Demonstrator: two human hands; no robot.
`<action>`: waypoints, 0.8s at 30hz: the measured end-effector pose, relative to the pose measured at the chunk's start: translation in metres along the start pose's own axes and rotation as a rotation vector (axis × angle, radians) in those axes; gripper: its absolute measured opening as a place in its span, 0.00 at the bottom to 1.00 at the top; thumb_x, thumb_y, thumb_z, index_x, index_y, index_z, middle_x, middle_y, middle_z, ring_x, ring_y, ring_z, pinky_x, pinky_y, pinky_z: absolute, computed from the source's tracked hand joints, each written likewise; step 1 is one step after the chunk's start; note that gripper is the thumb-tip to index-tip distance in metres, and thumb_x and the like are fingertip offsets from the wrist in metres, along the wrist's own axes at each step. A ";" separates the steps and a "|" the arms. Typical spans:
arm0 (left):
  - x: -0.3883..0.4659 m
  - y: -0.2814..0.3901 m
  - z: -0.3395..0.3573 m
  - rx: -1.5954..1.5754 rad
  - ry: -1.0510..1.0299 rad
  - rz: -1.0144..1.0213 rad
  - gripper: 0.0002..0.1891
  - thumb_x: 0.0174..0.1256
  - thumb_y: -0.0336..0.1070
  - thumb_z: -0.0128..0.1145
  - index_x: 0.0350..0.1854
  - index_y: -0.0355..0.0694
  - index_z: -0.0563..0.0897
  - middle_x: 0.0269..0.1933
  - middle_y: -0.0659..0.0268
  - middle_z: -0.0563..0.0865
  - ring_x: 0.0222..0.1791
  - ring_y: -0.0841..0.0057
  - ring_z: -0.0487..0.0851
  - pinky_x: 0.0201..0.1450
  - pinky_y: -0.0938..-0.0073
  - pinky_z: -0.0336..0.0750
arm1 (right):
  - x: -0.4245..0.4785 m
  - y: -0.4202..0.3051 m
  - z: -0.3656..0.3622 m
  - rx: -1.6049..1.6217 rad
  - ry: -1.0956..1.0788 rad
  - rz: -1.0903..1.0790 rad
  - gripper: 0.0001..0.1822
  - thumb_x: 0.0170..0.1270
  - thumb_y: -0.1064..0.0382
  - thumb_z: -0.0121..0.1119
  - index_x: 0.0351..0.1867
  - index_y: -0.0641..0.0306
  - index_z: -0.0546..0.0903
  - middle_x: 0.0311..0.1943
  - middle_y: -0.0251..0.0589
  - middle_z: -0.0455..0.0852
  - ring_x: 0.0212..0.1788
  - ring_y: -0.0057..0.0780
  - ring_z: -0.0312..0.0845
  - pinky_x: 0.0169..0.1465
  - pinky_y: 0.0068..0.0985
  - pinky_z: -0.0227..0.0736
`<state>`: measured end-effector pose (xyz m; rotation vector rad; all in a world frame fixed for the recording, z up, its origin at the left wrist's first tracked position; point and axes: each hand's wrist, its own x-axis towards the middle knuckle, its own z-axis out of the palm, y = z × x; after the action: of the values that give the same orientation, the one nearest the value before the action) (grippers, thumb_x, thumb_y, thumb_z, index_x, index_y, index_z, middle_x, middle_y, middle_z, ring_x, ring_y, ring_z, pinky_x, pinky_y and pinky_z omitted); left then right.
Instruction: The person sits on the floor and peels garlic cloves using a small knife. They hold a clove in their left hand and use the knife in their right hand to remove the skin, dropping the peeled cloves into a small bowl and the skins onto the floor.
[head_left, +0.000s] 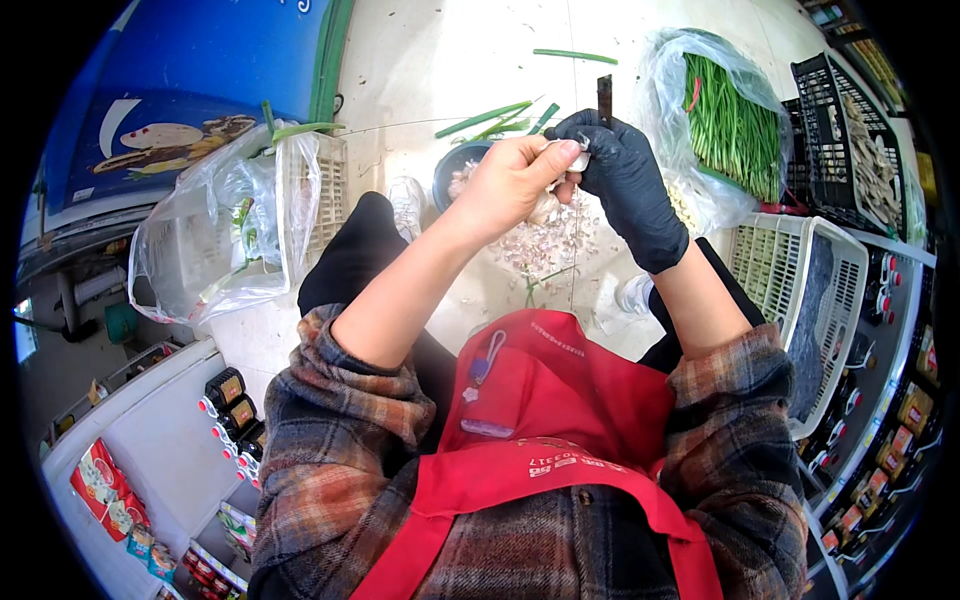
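My bare left hand (517, 176) pinches a piece of garlic (576, 160) between thumb and fingers, with papery skin around it. Against it works my right hand (622, 180) in a black glove, its fingers curled around a small knife whose dark blade (604, 97) points away from me. The handle is hidden in the glove. Below the hands, a pile of garlic skins (544, 244) is spread over the floor, and what looks like a garlic bulb (541, 211) shows beneath my left hand. A dark bowl (442, 169) with garlic stands partly behind my left wrist.
Green chives (731, 127) fill a plastic bag at the right, near a black crate (844, 150) and a white basket (791, 397). At the left stands a plastic-lined crate (334, 180). Green stalks (484, 120) lie on the floor ahead, between my shoes and a blue freezer (217, 60).
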<state>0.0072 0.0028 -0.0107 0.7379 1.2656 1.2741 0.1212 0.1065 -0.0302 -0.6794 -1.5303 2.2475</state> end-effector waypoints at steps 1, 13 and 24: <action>-0.001 0.003 0.002 0.000 0.012 -0.022 0.17 0.66 0.47 0.50 0.31 0.36 0.78 0.22 0.70 0.77 0.20 0.88 0.71 0.24 0.86 0.65 | 0.001 -0.001 0.000 0.045 0.009 0.012 0.11 0.63 0.59 0.51 0.34 0.64 0.79 0.27 0.31 0.79 0.30 0.16 0.73 0.35 0.14 0.69; 0.003 -0.006 -0.001 0.070 0.063 0.285 0.14 0.66 0.40 0.51 0.45 0.34 0.75 0.33 0.71 0.79 0.29 0.89 0.70 0.30 0.90 0.66 | 0.005 -0.040 -0.026 0.126 -0.011 0.005 0.13 0.60 0.66 0.54 0.47 0.59 0.80 0.15 0.21 0.65 0.19 0.09 0.57 0.23 0.10 0.50; 0.002 -0.001 0.002 0.157 0.226 0.194 0.14 0.62 0.32 0.54 0.47 0.30 0.75 0.31 0.68 0.82 0.25 0.90 0.71 0.27 0.88 0.66 | -0.002 -0.026 -0.008 -0.379 0.019 -0.238 0.12 0.52 0.67 0.63 0.40 0.61 0.81 0.31 0.28 0.80 0.31 0.11 0.69 0.35 0.12 0.66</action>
<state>0.0088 0.0048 -0.0114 0.8635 1.5187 1.4585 0.1278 0.1206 -0.0083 -0.5780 -1.9383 1.7920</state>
